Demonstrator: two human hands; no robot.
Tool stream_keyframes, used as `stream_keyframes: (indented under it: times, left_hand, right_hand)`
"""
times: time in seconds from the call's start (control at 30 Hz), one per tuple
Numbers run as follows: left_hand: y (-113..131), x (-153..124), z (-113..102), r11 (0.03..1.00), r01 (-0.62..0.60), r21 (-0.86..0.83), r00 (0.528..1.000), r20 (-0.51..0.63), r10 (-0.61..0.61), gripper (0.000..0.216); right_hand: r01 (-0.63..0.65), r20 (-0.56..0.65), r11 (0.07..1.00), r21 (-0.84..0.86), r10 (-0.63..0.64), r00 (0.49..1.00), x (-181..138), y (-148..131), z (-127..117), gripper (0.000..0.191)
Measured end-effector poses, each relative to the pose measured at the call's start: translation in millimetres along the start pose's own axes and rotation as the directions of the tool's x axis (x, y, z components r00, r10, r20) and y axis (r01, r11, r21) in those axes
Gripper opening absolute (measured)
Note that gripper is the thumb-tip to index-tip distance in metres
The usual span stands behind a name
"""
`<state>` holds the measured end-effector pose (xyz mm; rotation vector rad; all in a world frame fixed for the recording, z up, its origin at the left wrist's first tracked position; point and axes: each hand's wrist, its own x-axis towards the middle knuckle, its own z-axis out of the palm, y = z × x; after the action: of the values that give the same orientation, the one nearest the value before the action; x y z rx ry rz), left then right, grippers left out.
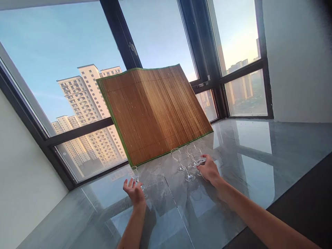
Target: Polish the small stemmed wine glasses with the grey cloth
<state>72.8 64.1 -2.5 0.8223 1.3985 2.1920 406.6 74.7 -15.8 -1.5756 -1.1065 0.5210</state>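
Glass goblets (185,161) cluster, four together, one gripped by the right hand (209,171), leaving a lone goblet (134,173) beside the open left hand (135,193).

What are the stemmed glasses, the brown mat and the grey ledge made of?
Glasses: probably clear, glossy glass; see-through, with bright glints.
Mat: bamboo or wood strips, satin-looking, judging by fine parallel lines.
Ledge: polished stone or tile; faintly veined, mirror-like reflections.

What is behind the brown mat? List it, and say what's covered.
Past the edges of the brown mat, dark window frames, tall buildings and sky show behind it. Whatever lies directly behind its middle is covered and cannot be seen.
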Motion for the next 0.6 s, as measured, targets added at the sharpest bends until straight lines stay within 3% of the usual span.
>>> stream_keyframes:
  times: [0.13, 0.27, 0.43, 0.6]
  left_hand:
    - [-6.5, 3.4, 0.6, 0.998, 0.056, 0.004, 0.998, 0.013, -0.056, 0.059]
    - [-8.6, 5.7, 0.7, 0.995, 0.104, 0.013, 0.994, 0.025, -0.104, 0.058]
    - [-7.1, 6.5, 3.4, 0.991, 0.123, 0.052, 0.987, 0.094, -0.128, 0.053]
    - [5.0, -12.9, 13.4, 0.990, 0.055, 0.133, 0.980, 0.183, -0.079, 0.040]
  right_hand:
    - [0.023, 0.056, 1.000, 0.018, -0.024, 0.998, 1.4, 3.5, -5.2, 0.046]
    - [0.018, 0.039, 1.000, 0.018, -0.019, 0.999, -0.2, 6.8, -11.2, 0.054]
    - [-0.022, -0.143, 0.999, -0.032, 0.017, 0.990, -3.1, 12.7, -26.6, 0.053]
    - [-0.043, -0.293, 0.997, 0.069, 0.061, 0.954, -8.4, 10.5, -52.5, 0.056]
